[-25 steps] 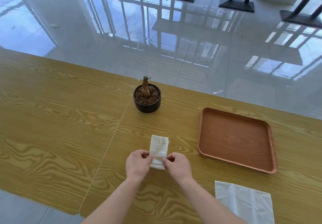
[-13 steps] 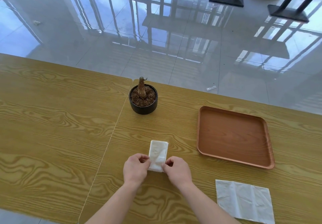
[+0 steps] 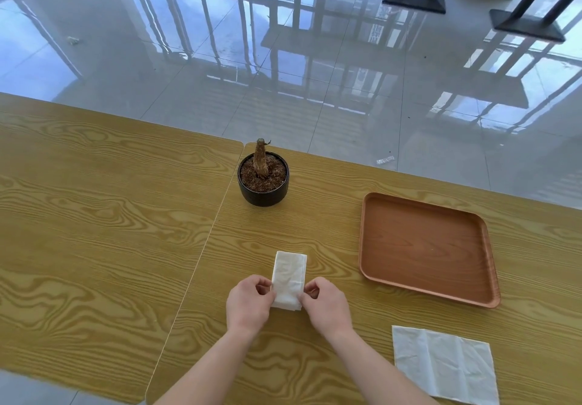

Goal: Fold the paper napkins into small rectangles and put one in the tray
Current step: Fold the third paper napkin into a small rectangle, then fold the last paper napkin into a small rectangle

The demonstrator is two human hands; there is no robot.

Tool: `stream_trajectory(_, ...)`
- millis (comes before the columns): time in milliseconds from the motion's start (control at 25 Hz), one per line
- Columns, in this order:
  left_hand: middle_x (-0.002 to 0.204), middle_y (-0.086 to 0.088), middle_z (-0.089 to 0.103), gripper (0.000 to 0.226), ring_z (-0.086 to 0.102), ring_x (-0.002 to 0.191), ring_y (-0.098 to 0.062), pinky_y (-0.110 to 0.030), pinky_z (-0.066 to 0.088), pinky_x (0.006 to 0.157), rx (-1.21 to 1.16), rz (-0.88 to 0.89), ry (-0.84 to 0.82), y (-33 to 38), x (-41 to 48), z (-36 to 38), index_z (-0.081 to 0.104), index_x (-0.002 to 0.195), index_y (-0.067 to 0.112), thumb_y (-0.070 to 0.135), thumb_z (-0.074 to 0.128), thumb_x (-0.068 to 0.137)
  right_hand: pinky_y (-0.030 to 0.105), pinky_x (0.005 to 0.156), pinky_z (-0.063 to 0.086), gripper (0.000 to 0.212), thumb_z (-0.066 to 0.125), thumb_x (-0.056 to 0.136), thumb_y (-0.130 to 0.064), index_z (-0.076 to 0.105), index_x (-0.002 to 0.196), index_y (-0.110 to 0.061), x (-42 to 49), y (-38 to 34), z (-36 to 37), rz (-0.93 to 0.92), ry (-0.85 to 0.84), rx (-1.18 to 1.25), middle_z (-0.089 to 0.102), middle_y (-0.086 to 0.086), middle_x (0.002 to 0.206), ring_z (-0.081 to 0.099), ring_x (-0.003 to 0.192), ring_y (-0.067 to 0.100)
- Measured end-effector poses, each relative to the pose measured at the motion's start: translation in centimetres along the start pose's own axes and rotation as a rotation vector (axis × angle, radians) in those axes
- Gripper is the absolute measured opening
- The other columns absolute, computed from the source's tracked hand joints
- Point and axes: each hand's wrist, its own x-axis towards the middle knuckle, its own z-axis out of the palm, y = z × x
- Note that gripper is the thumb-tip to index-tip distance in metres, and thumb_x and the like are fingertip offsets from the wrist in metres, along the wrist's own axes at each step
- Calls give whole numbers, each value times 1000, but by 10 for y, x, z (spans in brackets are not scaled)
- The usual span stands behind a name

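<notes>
While the left hand (image 3: 248,302) and right hand (image 3: 327,305) pinch its near end, the folded napkin (image 3: 289,274) lies left of the tray (image 3: 365,247), long axis pointing away from the person. Tray holds nothing yet; flat napkin (image 3: 444,365) nearside of tray looks only partly folded.

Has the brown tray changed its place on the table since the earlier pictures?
No. The tray lies where it was, right of the plant pot and beyond the unfolded napkin; only the camera view shifted.
</notes>
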Motion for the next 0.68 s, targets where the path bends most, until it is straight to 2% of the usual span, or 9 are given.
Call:
stream_trajectory(80,72,13,66,12,62,66,-2,-17,39,54,47,31,2,0,-1,2,64,80,33,26,74,81,33,77,54,14,70,87,-36,64,90,-25,0,3,-2,-4,40,15,68,-10,83,64,82,11)
stream_trajectory(200,73,12,65,11,61,66,-4,-18,40,54,90,64,1,1,-2,3,63,82,32,25,72,82,30,71,53,13,71,85,-37,67,83,-25,-1,6,-6,-1,-11,-12,69,-10,81,63,79,8)
stream_trajectory(280,75,9,65,10,61,68,-6,-21,43,56,85,71,17,1,-4,2,65,85,30,22,70,80,27,69,52,11,72,84,-36,68,81,-27,-2,9,-10,7,-6,47,70,-11,80,63,77,4)
stream_trajectory(360,77,9,64,12,60,70,-6,-22,44,58,82,89,50,1,-8,2,66,88,30,21,68,81,31,72,55,8,72,86,-32,68,79,-28,-5,16,-16,10,6,125,70,-10,79,64,77,6)
stream_trajectory(480,82,12,61,11,58,73,-4,-21,42,59,107,184,91,7,-20,10,66,92,29,21,66,84,38,76,58,8,72,87,-26,69,79,-26,-15,36,-35,10,15,183,72,-5,77,65,74,12)
stream_trajectory(680,78,13,62,10,58,69,-3,-23,45,58,124,366,29,32,-55,51,68,87,26,17,70,84,39,75,57,8,72,86,-23,70,78,-24,-41,88,-83,48,139,270,71,-5,76,64,72,14)
